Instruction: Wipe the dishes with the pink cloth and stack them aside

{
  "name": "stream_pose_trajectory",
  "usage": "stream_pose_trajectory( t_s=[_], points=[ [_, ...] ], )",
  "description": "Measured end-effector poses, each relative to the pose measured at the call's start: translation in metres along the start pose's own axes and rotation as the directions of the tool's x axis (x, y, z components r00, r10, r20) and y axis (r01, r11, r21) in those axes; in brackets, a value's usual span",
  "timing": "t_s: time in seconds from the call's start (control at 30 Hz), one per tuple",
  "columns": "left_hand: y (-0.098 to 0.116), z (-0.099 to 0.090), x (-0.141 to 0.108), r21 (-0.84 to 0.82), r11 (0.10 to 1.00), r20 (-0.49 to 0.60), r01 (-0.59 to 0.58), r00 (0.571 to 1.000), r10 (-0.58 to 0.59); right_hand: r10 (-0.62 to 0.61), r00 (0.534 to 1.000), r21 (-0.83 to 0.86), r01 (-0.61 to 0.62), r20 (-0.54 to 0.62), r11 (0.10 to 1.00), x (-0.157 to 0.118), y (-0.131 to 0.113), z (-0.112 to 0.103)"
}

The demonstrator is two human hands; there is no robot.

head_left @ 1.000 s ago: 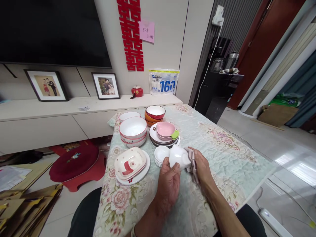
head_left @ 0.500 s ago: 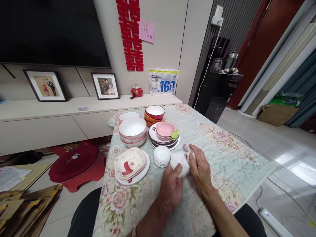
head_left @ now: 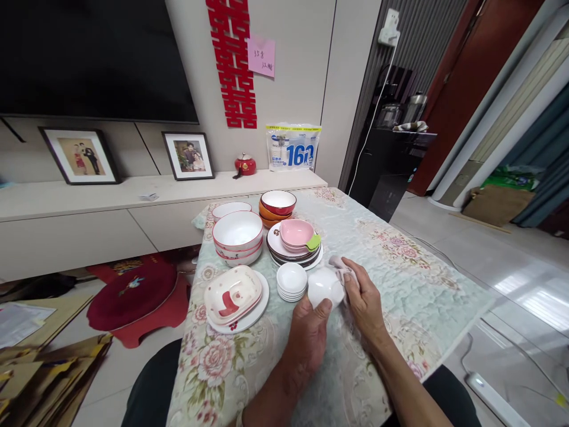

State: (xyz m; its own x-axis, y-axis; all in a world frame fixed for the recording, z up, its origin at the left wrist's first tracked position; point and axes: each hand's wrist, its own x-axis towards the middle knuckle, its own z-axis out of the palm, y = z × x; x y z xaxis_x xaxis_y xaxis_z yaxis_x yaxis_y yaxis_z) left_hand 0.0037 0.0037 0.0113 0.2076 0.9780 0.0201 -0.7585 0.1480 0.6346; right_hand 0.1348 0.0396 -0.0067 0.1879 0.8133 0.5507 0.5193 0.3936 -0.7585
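Note:
My left hand (head_left: pixel 309 329) grips a small white bowl (head_left: pixel 324 287), its thumb over the near side. At the bowl's right edge, my right hand (head_left: pixel 363 296) has its fingers closed on a crumpled pale cloth (head_left: pixel 341 268). Just left of the held bowl stands a stack of small white bowls (head_left: pixel 291 279). Behind that, pink leaf-shaped bowls (head_left: pixel 297 232) with a green handle rest on a pile of dark-rimmed plates (head_left: pixel 276 243). Farther left, a cream dish with a red bear picture (head_left: pixel 233 290) sits on a white plate (head_left: pixel 260 311).
Large white bowls with red rims (head_left: pixel 237 231) and red and orange bowls (head_left: pixel 278 203) stand toward the back of the flowered tablecloth (head_left: pixel 400 261). A low cabinet behind holds photo frames, a red jar (head_left: pixel 245 165) and a plastic package (head_left: pixel 292 148). A red stool (head_left: pixel 133 296) stands left.
My right hand and the cloth have shifted a little right, off the bowl's face. More of the white bowl shows in my left hand, turned toward me.

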Motion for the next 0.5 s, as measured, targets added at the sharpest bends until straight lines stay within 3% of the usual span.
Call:
stream_pose_trajectory(
  t_s=[0.1,0.2,0.3,0.37,0.43,0.5],
  points=[
    [-0.003,0.000,-0.001,0.056,0.998,0.038,-0.016,0.999,0.014,0.043,0.998,0.013,-0.043,-0.039,0.999,-0.003,-0.006,-0.002],
    [-0.007,-0.003,-0.002,0.114,0.993,0.071,-0.008,0.998,0.000,-0.164,0.985,-0.024,0.166,0.061,0.986,-0.009,-0.018,-0.003],
    [-0.010,-0.005,-0.003,0.195,0.980,0.077,-0.028,0.997,0.013,-0.402,0.880,-0.019,0.420,0.254,0.907,-0.012,-0.030,-0.004],
    [-0.011,-0.008,-0.004,0.271,0.962,0.059,-0.026,0.998,0.011,-0.436,0.843,-0.015,0.463,0.316,0.886,-0.009,-0.033,-0.006],
    [-0.011,-0.010,-0.005,0.359,0.933,0.056,-0.009,0.998,-0.012,-0.361,0.884,-0.018,0.383,0.296,0.923,-0.004,-0.028,-0.010],
    [-0.010,-0.012,-0.006,0.460,0.888,0.072,0.009,0.996,-0.047,-0.213,0.953,0.002,0.217,0.215,0.976,0.004,-0.018,-0.014]
  ],
)
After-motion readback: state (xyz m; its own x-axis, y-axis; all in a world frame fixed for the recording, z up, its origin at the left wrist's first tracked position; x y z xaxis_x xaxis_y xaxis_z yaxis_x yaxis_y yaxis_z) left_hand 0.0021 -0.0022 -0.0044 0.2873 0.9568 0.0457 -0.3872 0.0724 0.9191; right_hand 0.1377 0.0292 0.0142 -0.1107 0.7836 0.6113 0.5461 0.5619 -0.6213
